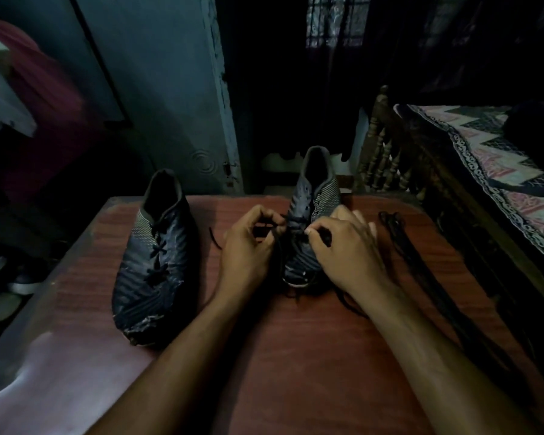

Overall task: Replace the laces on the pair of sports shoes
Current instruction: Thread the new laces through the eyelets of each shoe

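Two dark sports shoes on reddish wooden desk [296, 356], dim room. Laced shoe [157, 255] at 9 o'clock, apart from hands. Second shoe [314, 215] at centre; left hand [248, 246] and right hand [343, 246] pinch its black lace [291, 229]. Loose laces [421, 262] at 3 o'clock. Bed [484, 158] at 2 o'clock; blue door [170, 89] at 11 o'clock.

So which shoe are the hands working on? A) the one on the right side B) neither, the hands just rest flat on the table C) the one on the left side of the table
A: the left hand and right hand both pinch the dark lace over the right shoe, while the left shoe sits untouched.
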{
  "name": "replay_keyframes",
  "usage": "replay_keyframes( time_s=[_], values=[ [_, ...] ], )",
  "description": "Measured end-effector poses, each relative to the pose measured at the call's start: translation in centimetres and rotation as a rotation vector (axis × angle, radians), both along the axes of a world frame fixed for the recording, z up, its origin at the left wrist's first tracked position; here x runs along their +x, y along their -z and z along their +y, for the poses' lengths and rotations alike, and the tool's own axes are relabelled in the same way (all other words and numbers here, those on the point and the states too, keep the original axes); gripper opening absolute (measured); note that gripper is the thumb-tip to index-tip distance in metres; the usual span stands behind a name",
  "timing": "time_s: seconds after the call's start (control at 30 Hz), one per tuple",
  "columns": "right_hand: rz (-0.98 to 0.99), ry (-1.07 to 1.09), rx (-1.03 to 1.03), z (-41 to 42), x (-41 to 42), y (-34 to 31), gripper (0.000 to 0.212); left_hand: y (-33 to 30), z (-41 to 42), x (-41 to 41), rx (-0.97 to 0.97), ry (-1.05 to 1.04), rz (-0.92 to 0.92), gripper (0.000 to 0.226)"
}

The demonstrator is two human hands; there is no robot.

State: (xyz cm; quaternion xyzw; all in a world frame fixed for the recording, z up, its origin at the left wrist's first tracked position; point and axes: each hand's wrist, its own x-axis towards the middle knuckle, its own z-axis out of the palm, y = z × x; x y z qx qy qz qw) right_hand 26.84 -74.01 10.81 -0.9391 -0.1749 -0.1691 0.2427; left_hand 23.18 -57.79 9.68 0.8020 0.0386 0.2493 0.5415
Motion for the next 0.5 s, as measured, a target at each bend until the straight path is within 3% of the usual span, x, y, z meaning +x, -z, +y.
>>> replay_keyframes(
  time_s=[0.33, 0.5],
  values=[
    [0.194, 0.031, 0.166, 1.1, -0.2, -0.3, 0.006, 0.2, -0.2, 0.2, 0.037, -0.058, 0.017, 0.022],
    [0.327, -0.107, 0.292, 2.0, 1.3, -2.2, 0.026, -0.1, 0.3, 0.1, -0.011, -0.106, 0.036, 0.024]
  ],
)
